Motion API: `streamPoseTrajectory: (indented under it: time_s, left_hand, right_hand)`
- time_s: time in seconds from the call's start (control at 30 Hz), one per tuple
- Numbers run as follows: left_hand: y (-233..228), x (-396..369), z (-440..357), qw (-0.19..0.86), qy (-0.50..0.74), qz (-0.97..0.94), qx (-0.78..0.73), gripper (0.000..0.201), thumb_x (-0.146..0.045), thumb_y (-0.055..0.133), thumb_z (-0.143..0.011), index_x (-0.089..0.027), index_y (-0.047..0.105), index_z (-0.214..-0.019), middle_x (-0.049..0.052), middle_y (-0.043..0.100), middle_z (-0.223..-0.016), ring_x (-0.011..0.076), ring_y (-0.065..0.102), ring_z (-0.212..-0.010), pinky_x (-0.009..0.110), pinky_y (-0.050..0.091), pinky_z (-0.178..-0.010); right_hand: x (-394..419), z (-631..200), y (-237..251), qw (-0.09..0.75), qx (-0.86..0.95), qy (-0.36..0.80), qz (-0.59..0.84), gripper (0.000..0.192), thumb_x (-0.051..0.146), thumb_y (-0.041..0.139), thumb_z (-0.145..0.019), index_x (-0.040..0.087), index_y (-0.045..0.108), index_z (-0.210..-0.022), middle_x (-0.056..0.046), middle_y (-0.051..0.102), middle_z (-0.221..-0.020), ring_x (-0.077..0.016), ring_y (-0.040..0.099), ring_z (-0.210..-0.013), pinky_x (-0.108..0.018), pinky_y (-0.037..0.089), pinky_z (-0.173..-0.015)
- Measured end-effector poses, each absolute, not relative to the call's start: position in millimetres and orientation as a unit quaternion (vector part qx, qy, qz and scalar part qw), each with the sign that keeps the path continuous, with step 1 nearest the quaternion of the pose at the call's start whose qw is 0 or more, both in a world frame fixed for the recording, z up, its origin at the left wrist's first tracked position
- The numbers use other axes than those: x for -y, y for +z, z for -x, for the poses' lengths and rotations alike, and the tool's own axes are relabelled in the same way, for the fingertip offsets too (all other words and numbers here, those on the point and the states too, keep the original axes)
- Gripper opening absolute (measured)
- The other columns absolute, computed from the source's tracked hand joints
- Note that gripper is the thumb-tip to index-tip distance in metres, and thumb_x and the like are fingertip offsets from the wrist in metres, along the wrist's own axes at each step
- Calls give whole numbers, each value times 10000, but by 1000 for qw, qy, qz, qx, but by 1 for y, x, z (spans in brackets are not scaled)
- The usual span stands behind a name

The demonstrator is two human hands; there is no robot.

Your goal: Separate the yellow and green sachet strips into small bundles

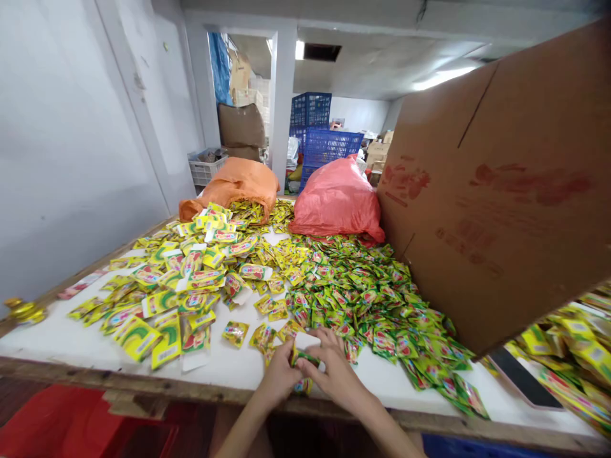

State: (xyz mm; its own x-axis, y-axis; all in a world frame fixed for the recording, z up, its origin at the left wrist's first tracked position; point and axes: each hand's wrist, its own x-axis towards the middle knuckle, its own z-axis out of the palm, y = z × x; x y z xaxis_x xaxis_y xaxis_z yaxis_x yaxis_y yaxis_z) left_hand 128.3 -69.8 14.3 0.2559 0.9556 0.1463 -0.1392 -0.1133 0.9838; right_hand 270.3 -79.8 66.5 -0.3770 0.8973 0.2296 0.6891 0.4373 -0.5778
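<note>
Near the front edge of the white table [214,356], my left hand [280,374] and my right hand [334,369] are both closed around a small box [306,341] with a white open flap. My fingers cover much of its printed sides. A few yellow packets [263,337] lie just beyond my left hand. On the right spreads a large heap of green packets [344,292] with red fruit prints. Flattish yellow-and-green boxes [167,337], some with white flaps showing, are piled to the left. More yellow packets [281,257] lie behind, towards the middle.
An orange bag [245,178] spills packets at the back; a pink bag [337,197] stands beside it. A large cardboard panel [506,197] leans on the right, near a phone [525,378]. A gold object [26,312] sits far left. Blue crates [331,147] are stacked behind.
</note>
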Motion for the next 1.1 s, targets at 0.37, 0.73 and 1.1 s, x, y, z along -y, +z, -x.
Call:
streamPoseTrajectory:
  time_s: [0.37, 0.73, 1.1]
  left_hand:
    - [19, 83, -119, 519, 524, -541, -404, 407, -218, 589, -745, -224, 386, -1097, 50, 579, -1039, 184, 582, -907, 301, 444, -807]
    - [29, 84, -110, 444, 536, -577, -427, 237, -235, 532, -789, -200, 544, -1022, 59, 623, -986, 197, 570, -958, 316, 433, -846]
    - [42, 93, -106, 408, 497, -622, -447, 133, -228, 548, -781, -199, 663, -840, 51, 680, -944, 192, 599, -929, 299, 438, -863]
  right_hand:
    - [90, -275, 15, 497, 625, 340, 497, 200, 300, 533, -805, 190, 507, -969, -54, 601, -884, -184, 580, -836, -282, 460, -765]
    - [83, -265, 32, 476, 678, 316, 463, 213, 272, 474, -850, 200, 556, -1033, -46, 615, -884, -177, 574, -848, -278, 453, -764]
    - [93, -264, 43, 446, 719, 285, 450, 162, 270, 503, -833, 223, 631, -921, -49, 646, -935, -184, 585, -892, -290, 447, -805]
